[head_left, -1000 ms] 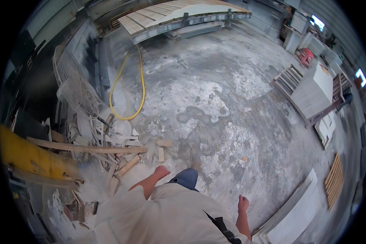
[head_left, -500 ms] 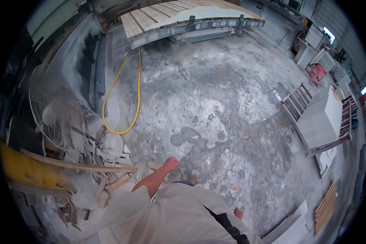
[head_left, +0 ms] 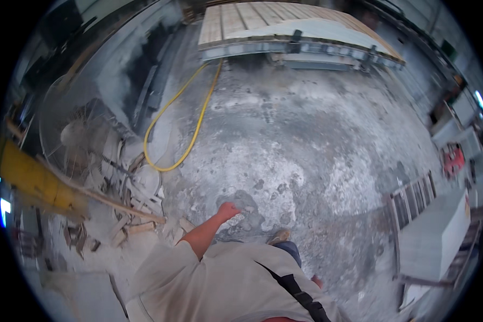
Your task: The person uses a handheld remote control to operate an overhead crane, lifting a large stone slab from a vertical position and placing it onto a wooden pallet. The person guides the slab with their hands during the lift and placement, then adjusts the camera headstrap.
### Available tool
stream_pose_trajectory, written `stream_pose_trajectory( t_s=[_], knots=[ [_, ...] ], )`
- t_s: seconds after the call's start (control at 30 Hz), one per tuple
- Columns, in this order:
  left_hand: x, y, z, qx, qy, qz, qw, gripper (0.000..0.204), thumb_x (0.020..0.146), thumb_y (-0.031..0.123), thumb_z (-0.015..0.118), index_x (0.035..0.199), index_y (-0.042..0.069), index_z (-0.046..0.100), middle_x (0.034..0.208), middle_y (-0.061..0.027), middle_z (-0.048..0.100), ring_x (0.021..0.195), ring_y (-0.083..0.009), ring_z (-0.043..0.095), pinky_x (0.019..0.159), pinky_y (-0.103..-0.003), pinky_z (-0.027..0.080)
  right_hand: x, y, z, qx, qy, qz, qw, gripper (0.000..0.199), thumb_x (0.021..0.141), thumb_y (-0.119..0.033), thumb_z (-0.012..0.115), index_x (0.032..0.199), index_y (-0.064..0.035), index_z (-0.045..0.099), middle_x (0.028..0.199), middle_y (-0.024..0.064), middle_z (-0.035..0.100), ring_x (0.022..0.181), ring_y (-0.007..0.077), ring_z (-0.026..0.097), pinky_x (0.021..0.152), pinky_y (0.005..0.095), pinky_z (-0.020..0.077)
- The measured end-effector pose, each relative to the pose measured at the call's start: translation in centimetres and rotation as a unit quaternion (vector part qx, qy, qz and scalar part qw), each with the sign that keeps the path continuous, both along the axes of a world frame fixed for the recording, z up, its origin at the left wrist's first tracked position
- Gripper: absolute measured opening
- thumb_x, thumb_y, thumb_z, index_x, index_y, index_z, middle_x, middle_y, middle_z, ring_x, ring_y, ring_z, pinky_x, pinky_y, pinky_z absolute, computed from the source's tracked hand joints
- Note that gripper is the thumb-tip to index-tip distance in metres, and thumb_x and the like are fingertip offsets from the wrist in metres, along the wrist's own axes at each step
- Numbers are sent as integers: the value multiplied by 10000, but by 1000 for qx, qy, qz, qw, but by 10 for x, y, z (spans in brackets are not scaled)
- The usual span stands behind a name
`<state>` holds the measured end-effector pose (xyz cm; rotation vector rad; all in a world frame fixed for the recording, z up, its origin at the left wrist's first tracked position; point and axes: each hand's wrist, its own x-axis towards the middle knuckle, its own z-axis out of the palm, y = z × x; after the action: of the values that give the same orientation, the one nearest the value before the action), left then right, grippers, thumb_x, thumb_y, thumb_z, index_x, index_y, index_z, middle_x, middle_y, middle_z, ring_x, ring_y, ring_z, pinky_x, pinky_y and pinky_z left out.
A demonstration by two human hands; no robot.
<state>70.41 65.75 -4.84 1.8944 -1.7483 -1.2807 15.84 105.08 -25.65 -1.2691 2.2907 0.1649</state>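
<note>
Ahead of my body, my left hand (head_left: 229,210) hangs over the dusty floor (head_left: 316,177) with its fingers curled in. Nothing shows in it and it touches nothing. Only a small part of my right hand (head_left: 317,281) appears beside my shirt, low on the right, and its fingers cannot be made out. A shoe (head_left: 279,236) and a trouser leg show past my shirt, between the two hands. A dark strap (head_left: 295,290) crosses my shirt.
A yellow hose (head_left: 198,126) loops on the floor at left, near a caged fan (head_left: 72,134) and scrap wood (head_left: 139,228). A slatted platform (head_left: 241,19) stands at the far end. To the right are a rack with a pale block (head_left: 434,231) and a red stool (head_left: 453,159).
I have stepped forward, with the shoe now further out. The view has turned left, so the platform, rack and stool sit further right. My left hand stays curled.
</note>
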Motion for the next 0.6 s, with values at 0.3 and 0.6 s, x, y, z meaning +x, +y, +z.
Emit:
stream_pose_trajectory(
  t_s=[0.3,0.6],
  knots=[
    [-20,-5,-45,95,-147,115,978,408,718,429,605,603,46,683,543,-65,631,503,-196,622,544,-312,501,-147,-542,192,-276,-269,-201,901,404,867,-398,554,705,-31,602,648,13,569,570,120,496,516,310,385],
    [-106,-147,-101,246,30,201,948,266,730,271,703,763,9,664,724,-93,650,618,-189,628,514,-332,494,-168,-728,187,-255,-126,-42,958,559,863,-501,456,808,14,664,757,237,628,779,382,616,732,442,450]
  ],
)
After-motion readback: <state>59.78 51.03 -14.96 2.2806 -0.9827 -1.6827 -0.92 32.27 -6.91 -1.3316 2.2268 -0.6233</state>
